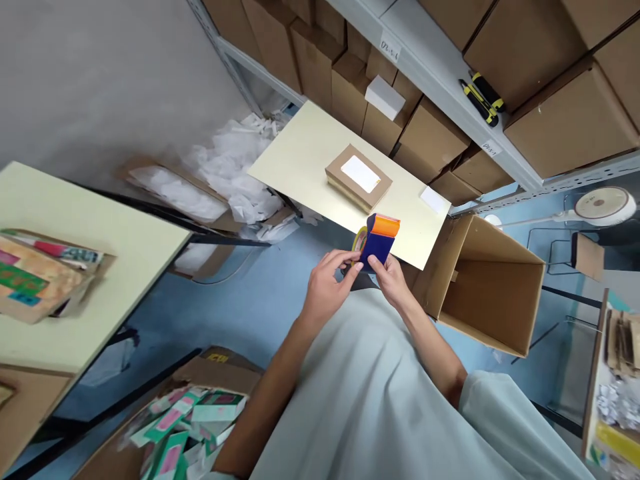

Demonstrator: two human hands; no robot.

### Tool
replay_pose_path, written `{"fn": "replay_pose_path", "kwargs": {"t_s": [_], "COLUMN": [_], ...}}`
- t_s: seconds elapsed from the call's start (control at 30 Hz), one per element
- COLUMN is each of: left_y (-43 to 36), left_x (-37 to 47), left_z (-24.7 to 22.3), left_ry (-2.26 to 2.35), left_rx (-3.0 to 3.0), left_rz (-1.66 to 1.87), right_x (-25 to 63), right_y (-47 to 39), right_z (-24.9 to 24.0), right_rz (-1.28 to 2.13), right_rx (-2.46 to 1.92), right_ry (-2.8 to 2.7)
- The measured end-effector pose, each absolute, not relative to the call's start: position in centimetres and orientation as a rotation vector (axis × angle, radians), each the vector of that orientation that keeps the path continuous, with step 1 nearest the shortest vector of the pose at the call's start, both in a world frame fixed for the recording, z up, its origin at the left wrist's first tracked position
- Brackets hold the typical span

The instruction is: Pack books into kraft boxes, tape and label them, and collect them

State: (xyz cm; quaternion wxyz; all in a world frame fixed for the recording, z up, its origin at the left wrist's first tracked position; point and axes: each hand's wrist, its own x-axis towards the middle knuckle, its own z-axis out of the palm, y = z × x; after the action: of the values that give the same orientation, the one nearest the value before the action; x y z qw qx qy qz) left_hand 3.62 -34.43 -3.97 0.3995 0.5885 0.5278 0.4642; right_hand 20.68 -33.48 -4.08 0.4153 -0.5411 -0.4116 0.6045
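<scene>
The right hand [391, 279] is closed round the lower part of a tape dispenser [381, 248], its thumb laid flat on the blue face. The left hand [326, 283] is half curled, with thumb and forefinger drawn close together at the side of the tape roll [358, 241]; I cannot tell whether they pinch the tape or only touch it. The dispenser (dark blue, with an orange top end) is held up in front of the body, between the hands and the near edge of a pale table [300, 150].

On that table, just beyond the dispenser, a flat brown box [349, 190] lies with a white label [361, 174] on its top. A white card [433, 199] lies near the table's right end. Next to that end, an open carton [500, 283] shows its brown inner walls.

Behind the table, cartons line a metal shelf, and a small white box [385, 98] sits on top of some of them. Two black and yellow cutters [479, 105] lie side by side on the level above. To the left, crumpled white wrapping [237, 173] is heaped up, and bright packets [45, 273] lie on a second pale table [135, 230]. Below it, at the lower left, green and pink boxes [187, 427] fill another carton
</scene>
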Motion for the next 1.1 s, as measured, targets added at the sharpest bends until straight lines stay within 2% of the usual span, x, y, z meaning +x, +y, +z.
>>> {"fn": "replay_pose_path", "kwargs": {"t_s": [0.13,0.23,0.5,0.73,1.1], "left_y": [-36.0,-36.1,-35.5,-30.1,-26.1], "left_x": [1.8,0.9,2.9,7.4,12.4], "left_z": [-2.0,0.8,5.0,4.8,0.4], "left_ry": [1.386,1.347,1.331,1.298,1.435], "left_rx": [1.401,1.534,1.805,1.856,1.63], "left_rz": [1.288,1.238,1.117,1.054,1.028], "right_x": [22.2,24.1,30.0,35.9,40.7], "right_y": [-37.2,-38.6,-36.0,-30.7,-25.7], "right_z": [-3.3,-2.6,-1.4,-2.4,-6.2], "right_rz": [1.415,1.294,0.908,0.848,1.021], "right_rx": [-1.426,-1.436,-1.229,-1.021,-1.096], "right_ry": [-1.331,-1.61,-2.168,-2.337,-2.334]}}
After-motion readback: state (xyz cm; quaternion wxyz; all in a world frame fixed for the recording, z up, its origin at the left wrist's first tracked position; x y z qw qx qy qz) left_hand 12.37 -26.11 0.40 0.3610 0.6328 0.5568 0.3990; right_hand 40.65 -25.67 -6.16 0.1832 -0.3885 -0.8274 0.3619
